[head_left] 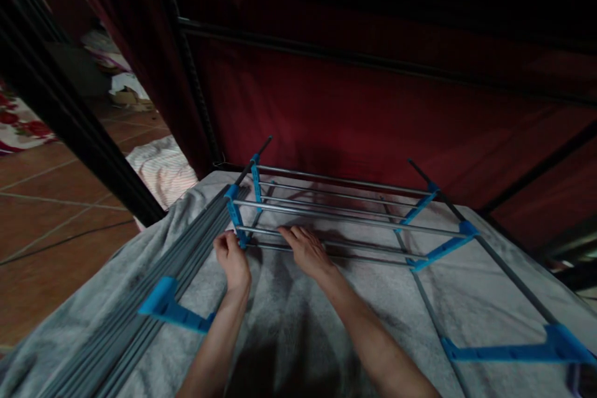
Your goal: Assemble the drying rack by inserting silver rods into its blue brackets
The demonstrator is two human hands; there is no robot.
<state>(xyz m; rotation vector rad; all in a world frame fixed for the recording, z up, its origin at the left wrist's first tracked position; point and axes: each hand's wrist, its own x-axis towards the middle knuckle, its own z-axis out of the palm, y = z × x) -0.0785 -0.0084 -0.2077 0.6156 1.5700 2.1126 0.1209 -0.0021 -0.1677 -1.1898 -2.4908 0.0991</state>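
Note:
A partly assembled rack [345,216] of grey metal rods and blue plastic brackets lies on a grey blanket. My left hand [232,256] is curled closed against the outer side of the left blue bracket [234,214], at its lower end. Part of its fingers is hidden. With its fingers over a horizontal metal rod [263,231], my right hand [308,253] grips the front of the frame near its left end. Another blue bracket [433,251] holds the rods' right ends. Long side poles [513,280] run through the brackets toward me.
A bundle of loose grey rods [153,298] lies along the left. A blue bracket [175,311] is beside my left forearm, another blue bracket [513,351] at lower right. The grey blanket [373,317] reaches a dark red curtain [326,112]. A black post [93,112] and tiled floor [60,199] are left.

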